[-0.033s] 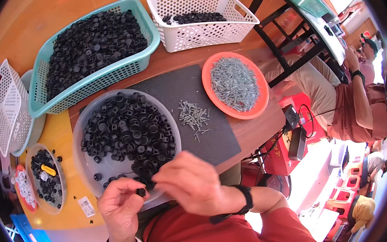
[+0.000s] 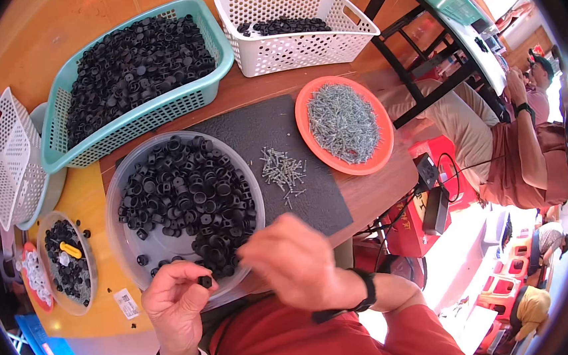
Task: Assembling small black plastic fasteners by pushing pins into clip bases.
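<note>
A brown worktop (image 2: 381, 186) carries a teal basket (image 2: 159, 118) heaped with black pieces. Nearer are a dark mat (image 2: 323, 208), a clear round bowl (image 2: 162, 240) of similar pieces, and an orange plate (image 2: 304, 121) piled with silver screws (image 2: 343, 123); a few more lie loose on the mat. The hands are apart. The left hand (image 2: 173, 310) pinches one small black piece (image 2: 205, 282) above the bowl's near edge; the right hand (image 2: 297, 263) is blurred, its grip unclear. Judging by the heaps, much remains; finished pieces cannot be told apart. Compared with the earlier frame, the right hand has shifted rightward, widening the gap; the left has barely moved.
</note>
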Action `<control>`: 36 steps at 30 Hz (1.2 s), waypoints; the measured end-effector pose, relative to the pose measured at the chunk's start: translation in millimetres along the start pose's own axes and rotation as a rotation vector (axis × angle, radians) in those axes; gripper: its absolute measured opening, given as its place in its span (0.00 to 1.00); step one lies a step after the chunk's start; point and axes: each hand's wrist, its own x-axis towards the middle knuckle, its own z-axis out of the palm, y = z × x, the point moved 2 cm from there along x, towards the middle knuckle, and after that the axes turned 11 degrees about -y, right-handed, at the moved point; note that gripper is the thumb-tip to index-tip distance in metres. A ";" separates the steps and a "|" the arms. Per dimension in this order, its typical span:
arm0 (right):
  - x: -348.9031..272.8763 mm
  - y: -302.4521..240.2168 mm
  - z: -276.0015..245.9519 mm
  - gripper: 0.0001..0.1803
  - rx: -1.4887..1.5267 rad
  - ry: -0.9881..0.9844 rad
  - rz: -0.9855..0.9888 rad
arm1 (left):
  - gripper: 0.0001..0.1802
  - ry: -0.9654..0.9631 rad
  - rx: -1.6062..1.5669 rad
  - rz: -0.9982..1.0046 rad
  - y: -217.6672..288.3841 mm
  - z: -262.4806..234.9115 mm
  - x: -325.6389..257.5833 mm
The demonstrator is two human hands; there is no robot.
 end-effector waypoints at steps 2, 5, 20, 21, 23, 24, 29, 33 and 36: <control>-12.4 18.9 -22.6 0.10 -0.267 0.040 0.081 | 0.18 -0.003 0.024 0.001 -1.1 1.5 2.6; -23.3 40.6 -37.3 0.08 -0.378 0.010 0.231 | 0.17 0.005 0.056 0.009 -3.9 4.0 4.2; -19.8 58.6 -28.5 0.09 -0.579 -0.081 0.263 | 0.20 0.039 0.046 -0.028 -5.4 4.6 6.1; -20.6 58.1 -28.8 0.09 -0.582 -0.072 0.248 | 0.20 0.036 0.037 -0.030 -5.8 4.7 6.9; -21.5 57.9 -28.6 0.10 -0.622 -0.090 0.233 | 0.20 0.036 0.031 -0.031 -5.9 1.8 6.6; -21.6 57.4 -27.8 0.10 -0.663 -0.106 0.218 | 0.18 -0.001 0.010 -0.031 -5.6 -0.4 6.2; -20.0 51.3 -26.8 0.10 -0.686 -0.140 0.181 | 0.17 -0.031 -0.007 -0.016 -5.4 -1.4 5.0; -23.7 53.4 -26.4 0.10 -0.556 -0.137 0.156 | 0.17 -0.056 -0.048 -0.020 -5.5 -0.8 5.4; -21.2 43.2 -27.2 0.15 -0.383 -0.121 0.241 | 0.17 -0.098 -0.107 -0.023 -7.5 -3.5 6.8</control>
